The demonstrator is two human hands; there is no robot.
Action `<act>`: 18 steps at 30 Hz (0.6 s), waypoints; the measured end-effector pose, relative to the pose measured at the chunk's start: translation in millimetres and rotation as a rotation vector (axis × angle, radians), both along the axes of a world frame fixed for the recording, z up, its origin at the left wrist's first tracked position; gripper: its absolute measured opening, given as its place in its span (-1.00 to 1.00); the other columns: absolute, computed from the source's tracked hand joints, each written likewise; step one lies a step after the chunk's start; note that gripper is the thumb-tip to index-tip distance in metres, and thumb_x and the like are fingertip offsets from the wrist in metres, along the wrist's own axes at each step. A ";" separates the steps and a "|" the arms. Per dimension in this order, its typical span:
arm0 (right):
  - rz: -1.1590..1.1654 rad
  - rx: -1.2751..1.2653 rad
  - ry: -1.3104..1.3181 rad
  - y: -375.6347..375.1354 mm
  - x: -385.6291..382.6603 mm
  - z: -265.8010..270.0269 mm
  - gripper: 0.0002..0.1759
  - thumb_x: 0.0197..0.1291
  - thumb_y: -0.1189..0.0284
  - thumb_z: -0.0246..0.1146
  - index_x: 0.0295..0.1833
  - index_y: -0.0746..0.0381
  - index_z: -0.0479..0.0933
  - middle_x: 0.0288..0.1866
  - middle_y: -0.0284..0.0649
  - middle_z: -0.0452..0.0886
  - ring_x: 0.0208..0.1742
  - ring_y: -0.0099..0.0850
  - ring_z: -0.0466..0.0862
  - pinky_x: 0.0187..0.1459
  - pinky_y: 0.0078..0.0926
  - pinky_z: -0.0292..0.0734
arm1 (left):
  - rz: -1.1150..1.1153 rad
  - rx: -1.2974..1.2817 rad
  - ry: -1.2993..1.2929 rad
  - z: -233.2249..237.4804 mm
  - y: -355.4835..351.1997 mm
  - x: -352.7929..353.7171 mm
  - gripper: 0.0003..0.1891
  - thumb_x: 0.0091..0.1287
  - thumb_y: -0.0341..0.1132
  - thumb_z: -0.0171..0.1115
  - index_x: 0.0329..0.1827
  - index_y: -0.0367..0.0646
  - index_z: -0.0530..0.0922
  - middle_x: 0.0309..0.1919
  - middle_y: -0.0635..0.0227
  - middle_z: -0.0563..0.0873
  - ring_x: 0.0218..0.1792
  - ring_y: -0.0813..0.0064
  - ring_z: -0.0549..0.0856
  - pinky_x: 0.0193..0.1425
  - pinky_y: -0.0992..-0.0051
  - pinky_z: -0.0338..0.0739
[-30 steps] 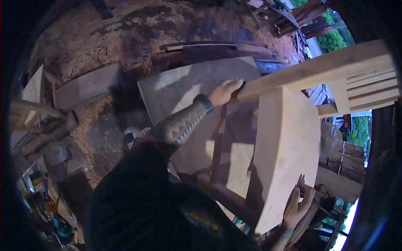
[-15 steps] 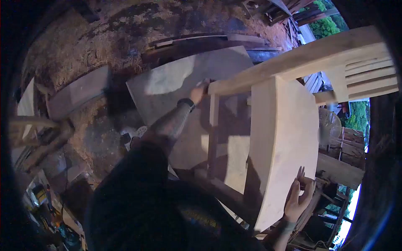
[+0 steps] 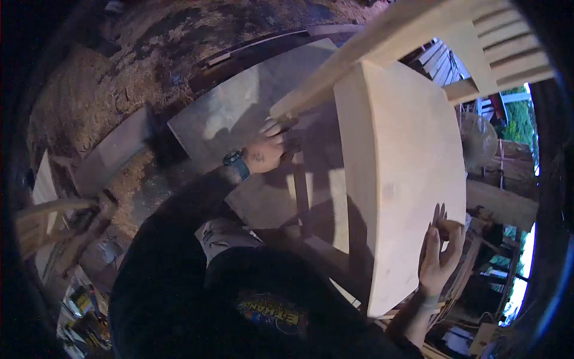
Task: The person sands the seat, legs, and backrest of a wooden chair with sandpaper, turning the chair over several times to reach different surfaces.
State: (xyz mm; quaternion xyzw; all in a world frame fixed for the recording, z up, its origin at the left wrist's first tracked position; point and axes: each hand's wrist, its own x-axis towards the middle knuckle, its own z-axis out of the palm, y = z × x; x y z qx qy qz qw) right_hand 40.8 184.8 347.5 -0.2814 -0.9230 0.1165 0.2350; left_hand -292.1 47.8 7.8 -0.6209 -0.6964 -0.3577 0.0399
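Note:
A pale wooden chair (image 3: 418, 161) lies tipped over in front of me, its broad seat face turned to the right. My left hand (image 3: 266, 152), with a watch on the wrist, is at the lower end of a chair leg (image 3: 317, 90), fingers bent over the corner where a thinner rail (image 3: 301, 194) meets it. On the right, my right hand (image 3: 441, 257) is held against the seat face near its edge, thumb and fingers curled toward each other. Finger shadows fall on the wood above it. I cannot tell whether anything is pinched there.
Under the chair lies a large flat board (image 3: 239, 107). Another curved wooden piece (image 3: 116, 146) is at left, beside a second wooden frame (image 3: 57, 215). Tools (image 3: 86, 305) sit at lower left. A slatted chair back (image 3: 511, 45) reaches upper right, with a round fan-like object (image 3: 479, 140) below.
My view has shifted and the chair appears turned slightly. My left hand has come down and left along the leg end, fingers more visible. The right hand stays against the seat.

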 end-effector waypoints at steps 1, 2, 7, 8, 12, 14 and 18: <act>0.014 -0.013 0.023 -0.2 -1.6 -0.2 -0.91 0.45 0.58 0.23 -0.03 0.38 0.57 -0.14 -0.27 0.49 -0.12 -0.45 0.42 0.01 -0.47 0.32 | -0.103 -0.041 -0.138 -39.5 4.0 15.4 -0.70 0.35 -0.25 0.32 0.10 -0.08 0.76 0.24 0.19 0.68 0.39 0.21 0.60 0.46 0.13 0.51; 0.014 -0.021 0.040 -0.5 -0.9 -0.6 -0.90 0.45 0.58 0.24 -0.02 0.39 0.58 -0.13 -0.24 0.50 -0.09 -0.43 0.44 0.06 -0.44 0.34 | -0.210 -0.006 -0.110 -37.3 1.3 26.5 -0.71 0.36 -0.22 0.32 0.07 -0.10 0.75 0.23 0.18 0.68 0.37 0.22 0.61 0.44 0.13 0.53; 0.023 -0.050 0.031 0.6 2.7 5.6 -0.85 0.45 0.58 0.27 0.03 0.44 0.60 -0.01 -0.09 0.56 0.12 -0.28 0.59 0.41 -0.24 0.42 | -0.471 -0.192 0.327 92.5 -11.1 33.7 -0.68 0.44 -0.15 0.26 0.08 -0.18 0.69 0.23 0.13 0.66 0.32 0.20 0.66 0.41 0.13 0.57; 0.013 -0.054 0.035 0.2 2.6 6.2 -0.84 0.46 0.57 0.28 0.04 0.44 0.61 -0.01 -0.09 0.56 0.12 -0.28 0.59 0.40 -0.25 0.43 | -0.435 -0.416 0.341 109.6 -4.5 17.9 -0.66 0.45 -0.18 0.23 0.16 -0.16 0.66 0.27 0.12 0.65 0.33 0.21 0.66 0.43 0.15 0.55; -0.052 -0.059 0.014 2.3 11.4 3.9 -0.84 0.46 0.56 0.30 0.05 0.43 0.63 0.01 -0.08 0.56 0.12 -0.27 0.61 0.33 -0.30 0.46 | -0.303 -0.525 0.368 68.9 1.9 0.5 -0.60 0.47 -0.21 0.17 0.29 -0.19 0.61 0.28 0.09 0.67 0.29 0.18 0.67 0.42 0.20 0.56; -0.007 -0.101 0.131 -1.0 6.8 2.8 -0.86 0.46 0.58 0.29 0.03 0.43 0.63 0.03 -0.09 0.57 0.13 -0.27 0.62 0.30 -0.34 0.48 | -0.422 -0.138 0.313 44.1 -14.2 24.0 -0.58 0.48 -0.21 0.16 0.31 -0.22 0.60 0.26 0.08 0.68 0.26 0.16 0.68 0.39 0.22 0.57; 0.018 -0.103 0.170 3.1 9.9 -2.0 -0.86 0.45 0.57 0.30 0.02 0.42 0.63 0.03 -0.08 0.59 0.15 -0.26 0.63 0.29 -0.33 0.50 | -0.397 -0.777 0.392 81.6 1.0 -17.7 -0.61 0.49 -0.17 0.16 0.23 -0.22 0.62 0.15 0.09 0.73 0.13 0.13 0.73 0.25 0.23 0.63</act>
